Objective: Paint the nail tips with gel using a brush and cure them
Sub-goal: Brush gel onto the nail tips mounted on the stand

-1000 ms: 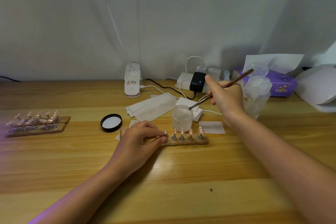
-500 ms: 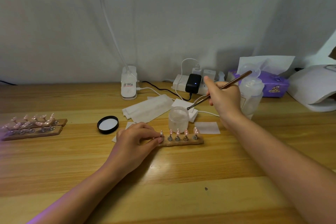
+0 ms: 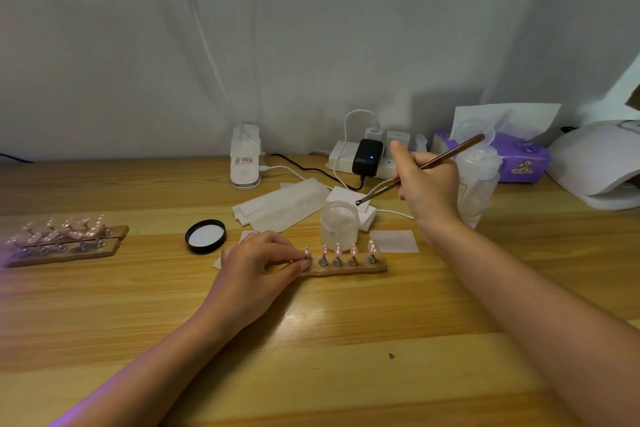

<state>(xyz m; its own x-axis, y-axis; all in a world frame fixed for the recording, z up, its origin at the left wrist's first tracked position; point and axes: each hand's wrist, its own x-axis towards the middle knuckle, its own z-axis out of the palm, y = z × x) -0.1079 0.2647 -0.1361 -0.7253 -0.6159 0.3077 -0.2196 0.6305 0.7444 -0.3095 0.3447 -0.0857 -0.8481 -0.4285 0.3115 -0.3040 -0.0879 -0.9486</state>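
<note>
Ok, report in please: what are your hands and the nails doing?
Left hand grips holder strip. Right hand holds brush, tip over open gel jar. Nothing blocking.

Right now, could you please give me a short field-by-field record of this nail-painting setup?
Left hand: left hand pinches the left end of the wooden holder on the table
Right hand: right hand holds the brush, its tip over the open gel jar
Nail tips: five nail tips upright on the holder
Jar lid: black lid lying off the jar, to its left
Other tips: two more holders at far left
Lamp: white curing lamp at far right
</note>
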